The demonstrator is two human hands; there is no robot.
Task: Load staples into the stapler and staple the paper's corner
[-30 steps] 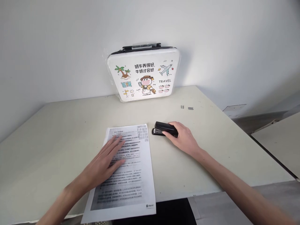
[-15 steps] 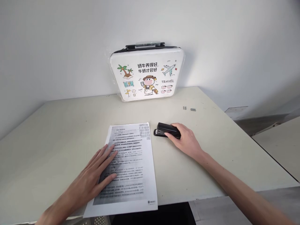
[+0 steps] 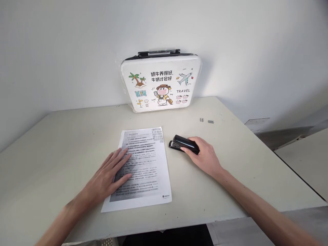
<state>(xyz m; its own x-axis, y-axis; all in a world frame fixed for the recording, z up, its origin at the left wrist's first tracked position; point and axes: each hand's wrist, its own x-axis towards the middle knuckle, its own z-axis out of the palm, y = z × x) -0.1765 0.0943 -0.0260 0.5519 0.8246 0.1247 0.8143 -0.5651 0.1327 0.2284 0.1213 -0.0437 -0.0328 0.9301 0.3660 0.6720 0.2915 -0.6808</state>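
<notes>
Printed paper (image 3: 143,171) lies on the table in front of me, its lines of text facing up. My left hand (image 3: 107,177) rests flat on the sheet's left side with the fingers stretched out, covering part of the print. To the right of the paper, my right hand (image 3: 206,155) is closed around the rear of a black stapler (image 3: 185,144). The stapler's front end points left toward the sheet's upper right corner, with a gap between them.
At the table's (image 3: 77,143) back, a white case (image 3: 160,82) with cartoon prints and a black handle leans against the wall. Two small strips of staples (image 3: 210,121) lie toward the back right. A dark gap separates another surface (image 3: 307,153) on the right.
My left hand has slid the paper away from me, so its near edge now lies on the table instead of overhanging the front. The stapler in my right hand has tilted slightly.
</notes>
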